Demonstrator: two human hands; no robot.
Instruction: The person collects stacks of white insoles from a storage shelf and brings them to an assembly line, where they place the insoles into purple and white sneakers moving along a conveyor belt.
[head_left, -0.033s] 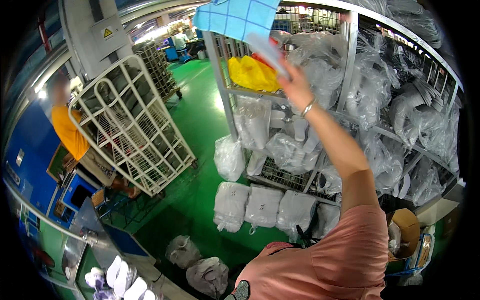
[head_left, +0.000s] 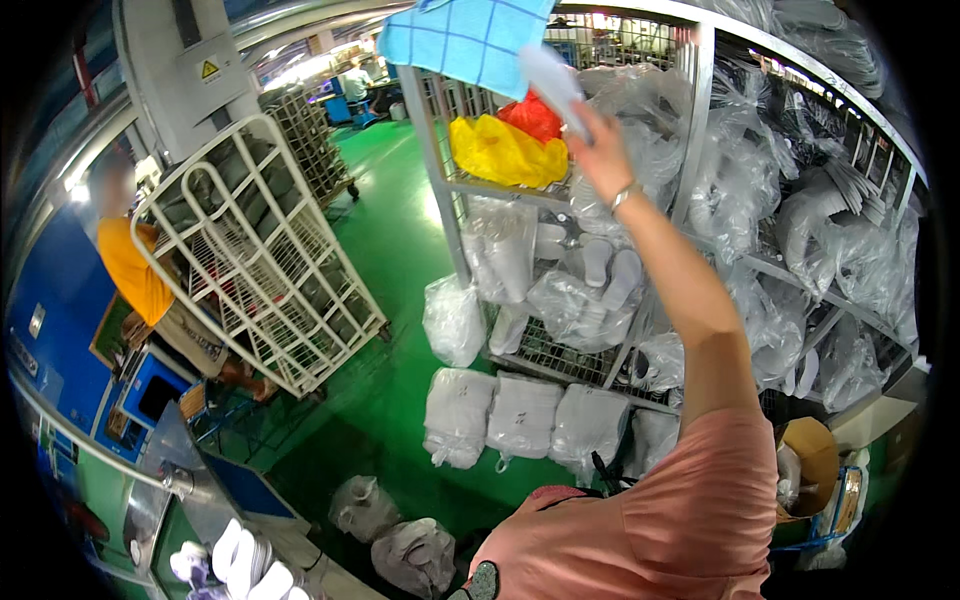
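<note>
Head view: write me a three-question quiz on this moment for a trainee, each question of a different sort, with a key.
1. True or false: the right hand holds a pale flat piece.
2. Choose one. The cloth at the top of the view is:
A) plain red
B) light blue with darker grid lines
C) green with white dots
3. Fill in the blank: on the metal rack, the bright bag just left of the red bag is ____.

Key: 1. True. 2. B. 3. Yellow.
</note>
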